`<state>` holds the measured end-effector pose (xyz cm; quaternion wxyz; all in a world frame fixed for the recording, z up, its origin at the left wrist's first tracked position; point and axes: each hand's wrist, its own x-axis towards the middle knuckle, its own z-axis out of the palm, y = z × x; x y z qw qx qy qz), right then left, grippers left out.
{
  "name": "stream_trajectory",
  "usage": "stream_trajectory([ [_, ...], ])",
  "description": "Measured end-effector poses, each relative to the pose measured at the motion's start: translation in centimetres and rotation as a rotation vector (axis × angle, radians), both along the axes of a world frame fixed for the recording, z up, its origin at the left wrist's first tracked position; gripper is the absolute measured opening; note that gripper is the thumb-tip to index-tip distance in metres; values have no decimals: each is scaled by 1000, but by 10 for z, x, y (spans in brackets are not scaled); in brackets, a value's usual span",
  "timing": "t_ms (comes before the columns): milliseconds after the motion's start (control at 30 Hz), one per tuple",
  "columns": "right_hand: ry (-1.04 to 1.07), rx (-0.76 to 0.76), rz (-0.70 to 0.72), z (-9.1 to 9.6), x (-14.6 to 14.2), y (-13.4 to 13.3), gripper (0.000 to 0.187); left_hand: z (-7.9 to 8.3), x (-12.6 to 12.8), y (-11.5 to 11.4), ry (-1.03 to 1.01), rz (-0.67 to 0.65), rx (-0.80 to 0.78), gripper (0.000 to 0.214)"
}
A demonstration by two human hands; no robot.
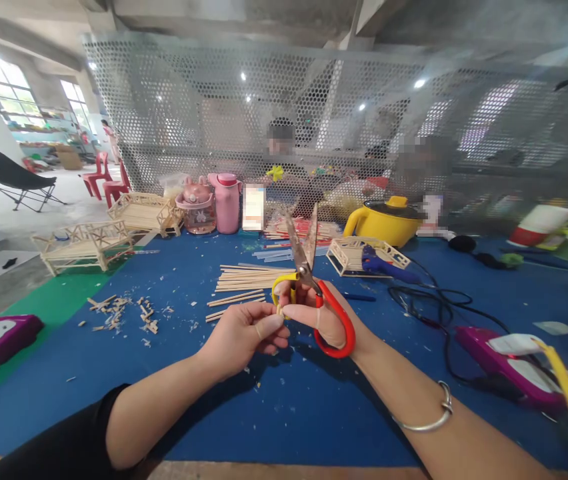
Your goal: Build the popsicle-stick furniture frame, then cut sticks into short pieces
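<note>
Scissors (304,269) with one red and one yellow handle hang on my right hand (327,319), fingers through the loops. Their worn blades point up and away, spread apart. My left hand (244,333) is closed in a pinch around a short bit of wooden stick (279,310). The thumb and fingertips of my right hand meet the left fingertips at this bit, so much of it is hidden. Just beyond the hands lie long wooden sticks (249,279) in loose rows. Short cut pieces of stick (114,312) are scattered to the left.
Small wooden stick models (89,245) stand at the far left. A glue gun (389,265) rests on another model (339,257) at right, near a yellow pot (387,223). Cables and a purple power strip (509,367) lie right. A pink bottle (227,205) stands before the perforated screen (214,120).
</note>
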<state>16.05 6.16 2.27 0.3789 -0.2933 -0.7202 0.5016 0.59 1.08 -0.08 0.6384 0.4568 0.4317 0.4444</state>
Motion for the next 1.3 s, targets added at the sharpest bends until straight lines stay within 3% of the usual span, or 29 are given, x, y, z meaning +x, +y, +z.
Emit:
stream_trajectory([
  [133,-103,71,-21,0,-4,-4,16,-2,-2,4,33,-23,53,36],
  [300,-178,185,-146,-1,-11,-8,11,-2,-6,7,85,-45,126,33],
  [533,-167,173,-124,4,2,3,19,4,-8,8,31,32,45,33],
  [767,-729,509,-225,16,16,3,32,3,-18,17,52,128,112,34],
  [900,-879,652,-259,14,13,-2,42,-1,-21,21,112,161,150,29],
  [1300,-878,707,-273,5,14,-8,42,-6,-19,20,131,91,303,20],
])
